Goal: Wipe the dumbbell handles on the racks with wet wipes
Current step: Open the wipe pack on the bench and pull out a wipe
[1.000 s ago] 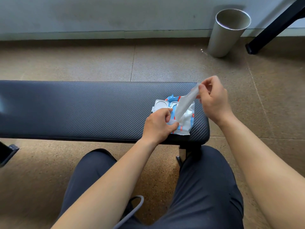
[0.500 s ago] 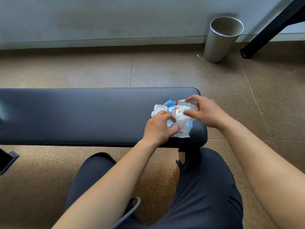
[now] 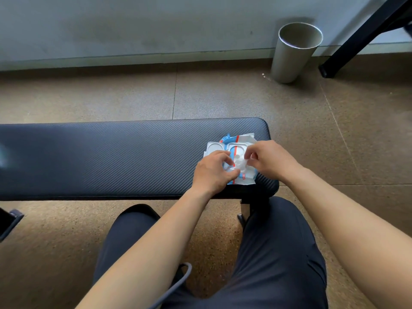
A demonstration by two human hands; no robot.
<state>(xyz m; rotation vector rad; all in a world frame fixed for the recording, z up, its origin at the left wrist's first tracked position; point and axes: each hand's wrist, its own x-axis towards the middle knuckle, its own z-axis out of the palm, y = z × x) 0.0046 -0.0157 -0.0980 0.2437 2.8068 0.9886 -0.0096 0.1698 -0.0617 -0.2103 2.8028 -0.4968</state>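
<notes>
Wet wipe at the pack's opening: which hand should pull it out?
Right. The right hand pinches the white wet wipe, while the left hand holds the blue-and-white plastic pack down on the black padded bench.

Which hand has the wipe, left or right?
The right hand: it pinches the wipe at the opening; the left hand just holds the wipe pack down on the bench.
</notes>
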